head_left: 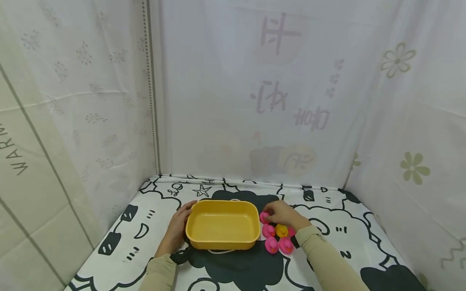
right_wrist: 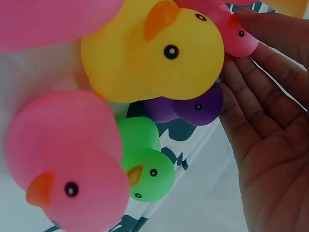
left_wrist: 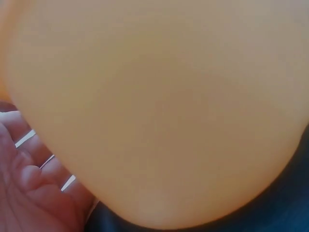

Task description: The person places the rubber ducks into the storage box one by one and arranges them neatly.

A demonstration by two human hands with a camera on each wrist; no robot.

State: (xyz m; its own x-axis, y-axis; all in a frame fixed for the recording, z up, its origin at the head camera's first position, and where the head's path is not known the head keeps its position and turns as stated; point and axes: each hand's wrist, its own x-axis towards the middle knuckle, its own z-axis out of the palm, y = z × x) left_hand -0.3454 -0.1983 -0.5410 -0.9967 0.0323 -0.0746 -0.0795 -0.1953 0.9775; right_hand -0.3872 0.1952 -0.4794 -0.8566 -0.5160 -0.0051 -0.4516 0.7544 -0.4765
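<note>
A yellow plastic basin (head_left: 223,245) sits in the middle of the patterned cloth. My left hand (head_left: 177,228) rests along its left side, fingers against the outer wall; the left wrist view shows the wall (left_wrist: 164,121) filling most of the picture. To the right of the basin, my right hand (head_left: 285,213) pinches a pink rubber duck (head_left: 264,218) between thumb and fingers. Beside it stand a yellow rubber duck (head_left: 282,230) and several pink rubber ducks (head_left: 271,245). A green rubber duck (right_wrist: 149,169) and a purple rubber duck (right_wrist: 198,106) show only in the right wrist view.
Black-and-white cartoon cloth (head_left: 240,266) covers the surface. Light printed curtains (head_left: 218,101) enclose it at the back and both sides. A pale cord or handle (head_left: 221,251) shows at the basin's front edge.
</note>
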